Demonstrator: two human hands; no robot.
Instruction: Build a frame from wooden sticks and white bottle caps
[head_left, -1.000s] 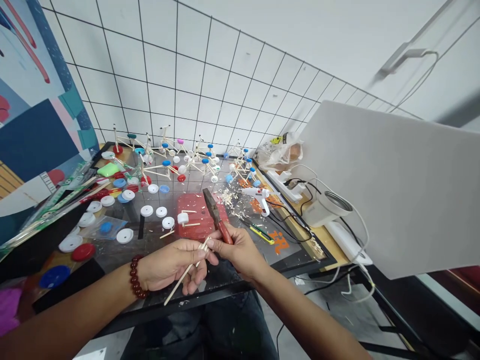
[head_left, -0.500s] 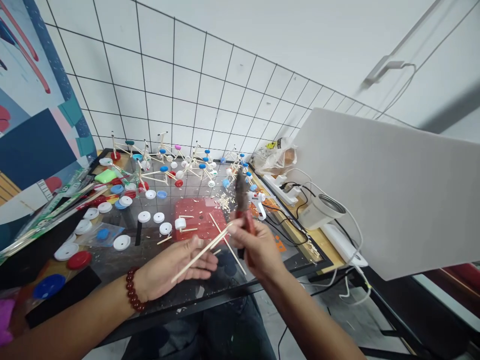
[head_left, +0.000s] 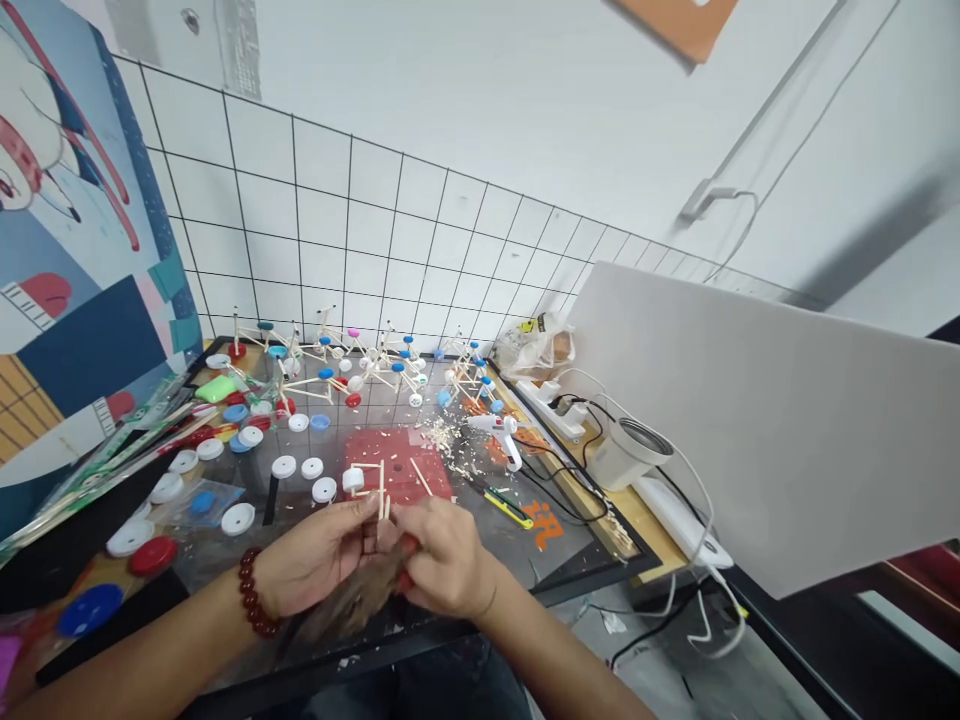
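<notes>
My left hand (head_left: 322,555), with a dark red bead bracelet (head_left: 253,592) at its wrist, pinches thin wooden sticks (head_left: 384,490) that stand up between the two hands. In my right hand (head_left: 448,560) are the pliers (head_left: 360,595); their blurred jaws point down to the left, under my left hand, and most of the handles are hidden by my fingers. The right fingertips come close to the sticks; whether they touch them I cannot tell. Just beyond lies a white bottle cap (head_left: 352,481) with short sticks, at the edge of a red mat (head_left: 412,458).
Several stick-and-cap models (head_left: 397,366) stand along the back. A white glue gun (head_left: 499,432), wood chips (head_left: 442,434) and a yellow utility knife (head_left: 510,507) lie to the right, near a power strip (head_left: 551,408). Loose white caps (head_left: 238,518) are scattered at left.
The pliers have swung from upright to pointing down left. My left hand has gone from open to pinching the sticks, which now stand upright. Both hands have come together.
</notes>
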